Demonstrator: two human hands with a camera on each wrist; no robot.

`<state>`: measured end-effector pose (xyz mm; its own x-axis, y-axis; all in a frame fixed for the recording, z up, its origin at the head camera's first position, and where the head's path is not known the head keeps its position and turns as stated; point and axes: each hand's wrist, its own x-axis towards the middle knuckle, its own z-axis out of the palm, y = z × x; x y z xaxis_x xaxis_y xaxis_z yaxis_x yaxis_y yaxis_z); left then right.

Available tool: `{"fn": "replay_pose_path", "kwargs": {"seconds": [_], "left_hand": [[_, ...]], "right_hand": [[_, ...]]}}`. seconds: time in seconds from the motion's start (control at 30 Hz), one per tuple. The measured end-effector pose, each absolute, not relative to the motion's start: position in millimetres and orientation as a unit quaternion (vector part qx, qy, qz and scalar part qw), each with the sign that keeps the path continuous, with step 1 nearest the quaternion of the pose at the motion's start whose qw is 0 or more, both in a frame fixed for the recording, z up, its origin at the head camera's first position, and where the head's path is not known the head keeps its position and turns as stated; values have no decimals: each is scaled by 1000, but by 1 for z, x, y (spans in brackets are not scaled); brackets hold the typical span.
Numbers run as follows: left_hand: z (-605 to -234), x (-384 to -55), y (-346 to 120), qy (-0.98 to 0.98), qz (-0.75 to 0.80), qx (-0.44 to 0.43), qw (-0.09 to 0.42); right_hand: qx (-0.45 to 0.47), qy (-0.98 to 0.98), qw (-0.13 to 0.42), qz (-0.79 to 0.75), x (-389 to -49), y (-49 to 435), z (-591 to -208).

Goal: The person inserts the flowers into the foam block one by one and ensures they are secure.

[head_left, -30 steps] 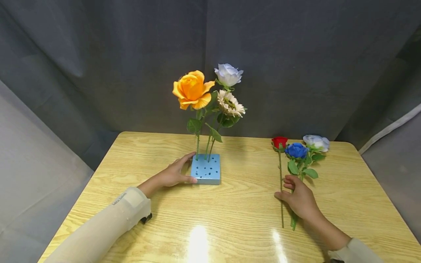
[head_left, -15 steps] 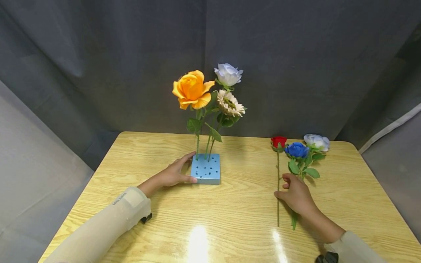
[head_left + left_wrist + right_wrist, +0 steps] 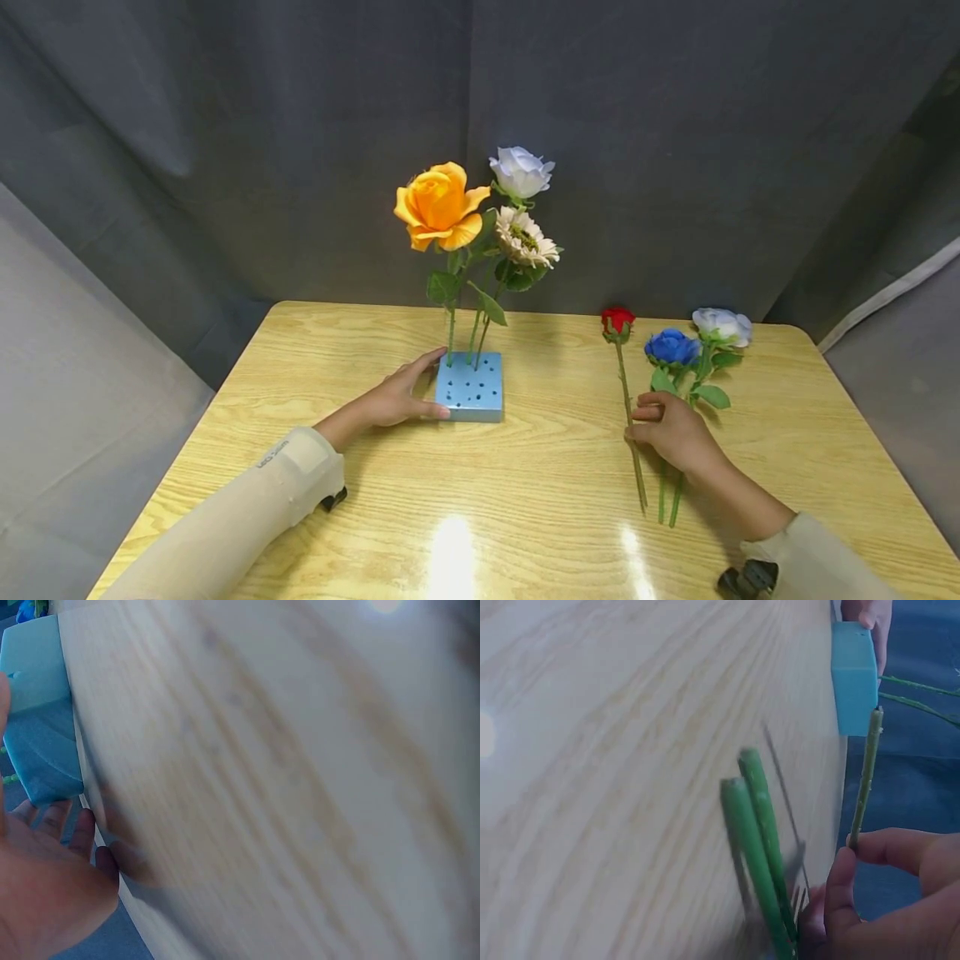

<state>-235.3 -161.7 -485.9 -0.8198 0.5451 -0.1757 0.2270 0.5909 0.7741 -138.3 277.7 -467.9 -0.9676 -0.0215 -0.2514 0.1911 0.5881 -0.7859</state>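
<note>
Between the thumb and index finger of the right hand [image 3: 678,429] is the stem [image 3: 866,776] of the red rose [image 3: 617,322], pinched at the tips. From that pinch the rose runs both ways: its bloom lies beyond the hand and slightly to its left, while the bare cut end comes back past the thumb towards the person. In the right wrist view the stem stands apart from its thin shadow [image 3: 780,780] on the wooden table [image 3: 540,508], so this end is off the surface.

Just beyond the pinching hand lies the blue rose [image 3: 672,347], and farther out, to the right of it, a pale rose [image 3: 722,325]. Their green stems [image 3: 754,859] pass beneath the hand, and the ends show on its near side, below the pinched stem.

Well to the left of the pinch, the left hand [image 3: 393,400] holds the blue block [image 3: 474,410] by its left side, thumb against the near face and fingers round towards the far side. Rising from holes just beyond this hold are an orange rose [image 3: 440,204], a white rose [image 3: 521,172] and a cream daisy-like flower [image 3: 527,237], all upright or leaning slightly.
</note>
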Motion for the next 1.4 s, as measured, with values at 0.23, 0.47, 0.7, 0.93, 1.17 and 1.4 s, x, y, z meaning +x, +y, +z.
{"fn": "replay_pose_path", "kwargs": {"seconds": [0.23,0.47,0.7,0.93,1.17,1.4], "left_hand": [[-487,-236,-161,868,396,223,199],[-487,-236,-161,868,396,224,196],[-489,-236,-162,869,393,224,200],[-487,-236,-162,868,393,225,203],[-485,-235,-162,867,395,222,206],[-485,-236,-161,868,392,228,203]], "right_hand": [[47,842,137,-520,-139,277,-463],[60,796,161,-581,-140,277,-458],[81,697,220,-678,-138,280,-454],[85,627,248,-733,-140,279,-455],[92,594,243,-761,-141,274,-455],[94,576,235,-777,-141,268,-454]]}}
